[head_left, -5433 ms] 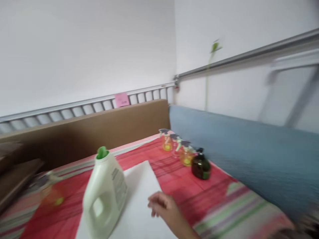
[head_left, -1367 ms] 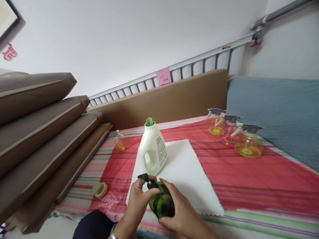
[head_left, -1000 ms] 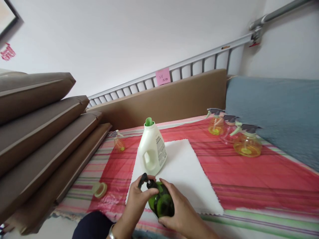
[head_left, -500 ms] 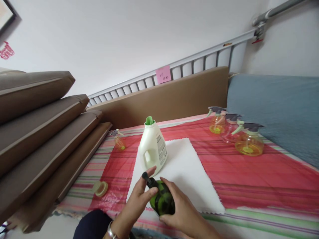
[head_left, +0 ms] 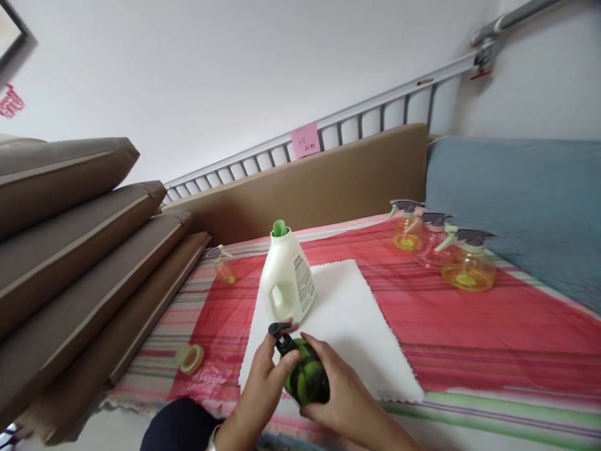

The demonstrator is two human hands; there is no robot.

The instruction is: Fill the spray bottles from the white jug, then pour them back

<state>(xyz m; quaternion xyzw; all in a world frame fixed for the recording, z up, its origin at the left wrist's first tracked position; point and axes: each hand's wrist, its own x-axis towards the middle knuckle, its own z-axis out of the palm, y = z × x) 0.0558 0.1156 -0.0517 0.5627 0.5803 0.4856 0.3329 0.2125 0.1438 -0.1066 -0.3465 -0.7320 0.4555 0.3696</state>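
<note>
Tilting above a white mat's edge (head_left: 399,394), a green bottle (head_left: 307,376) is clamped by fingers of the left hand (head_left: 263,379) at its neck and right hand (head_left: 345,391) around its body; yellow liquid (head_left: 477,279) is held in a spray bottle (head_left: 469,263).

The pink note (head_left: 305,141) on the radiator's (head_left: 372,121) top edge shows handwriting like "311" or "S11" — its lower line is unclear. On the white jug (head_left: 280,272), at the mat's (head_left: 347,313) left edge, the label (head_left: 304,280) is printed — too small for reading.
</note>
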